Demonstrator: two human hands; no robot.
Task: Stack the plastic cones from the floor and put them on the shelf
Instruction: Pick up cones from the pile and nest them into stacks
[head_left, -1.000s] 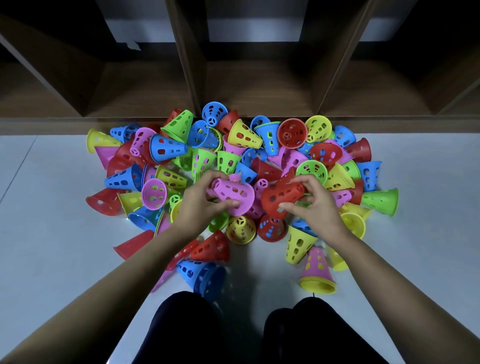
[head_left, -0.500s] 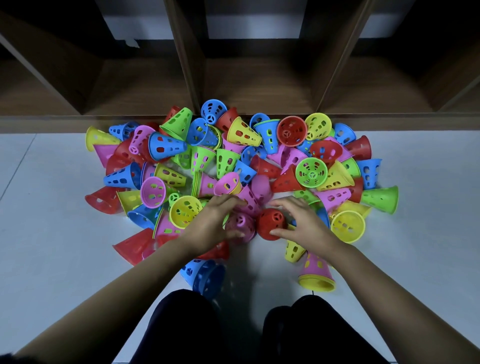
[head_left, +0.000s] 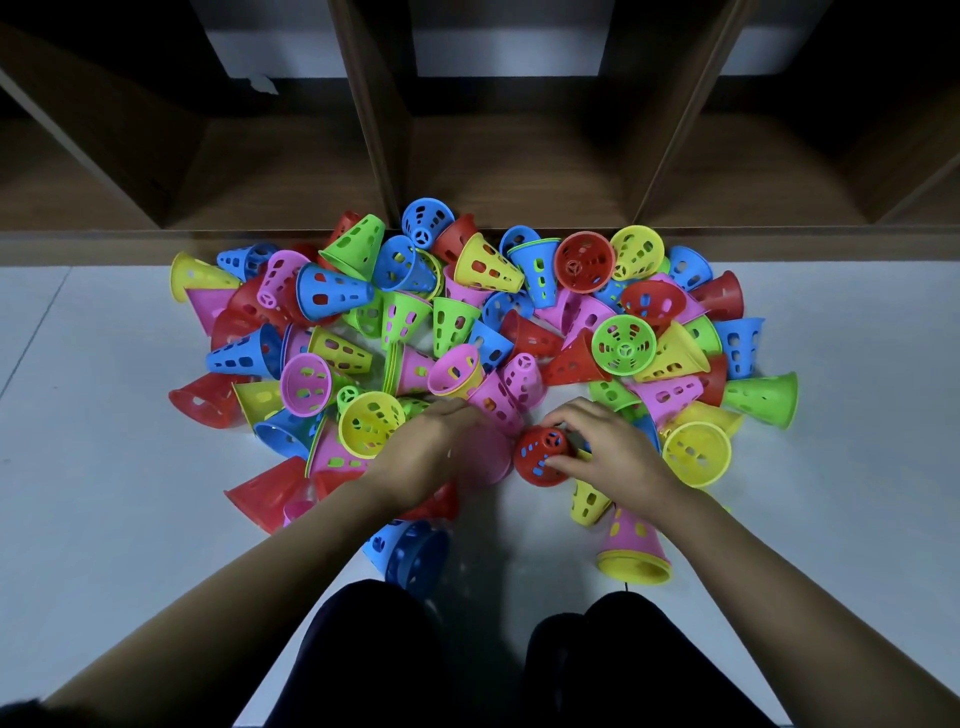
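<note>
Plastic cones (head_left: 457, 322): likely light, stiff, best taken by the rim; right hand (head_left: 615, 449) grips red cone (head_left: 537, 460) mid-frame; left hand (head_left: 434, 447) on pink cone (head_left: 493, 460), grip too blurred to tell.

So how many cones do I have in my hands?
2. A pink cone in the left hand, blurred, and a red cone just beside it in the right hand. Others may be hidden under the hands.

Both hands down from mid-air to floor at pile's near edge. Left hand (head_left: 431, 447) sets pink cone (head_left: 491, 460) down, grip blurred. Right hand (head_left: 608, 447) grips red cone (head_left: 540, 456), now upright on floor, beside pink.
</note>
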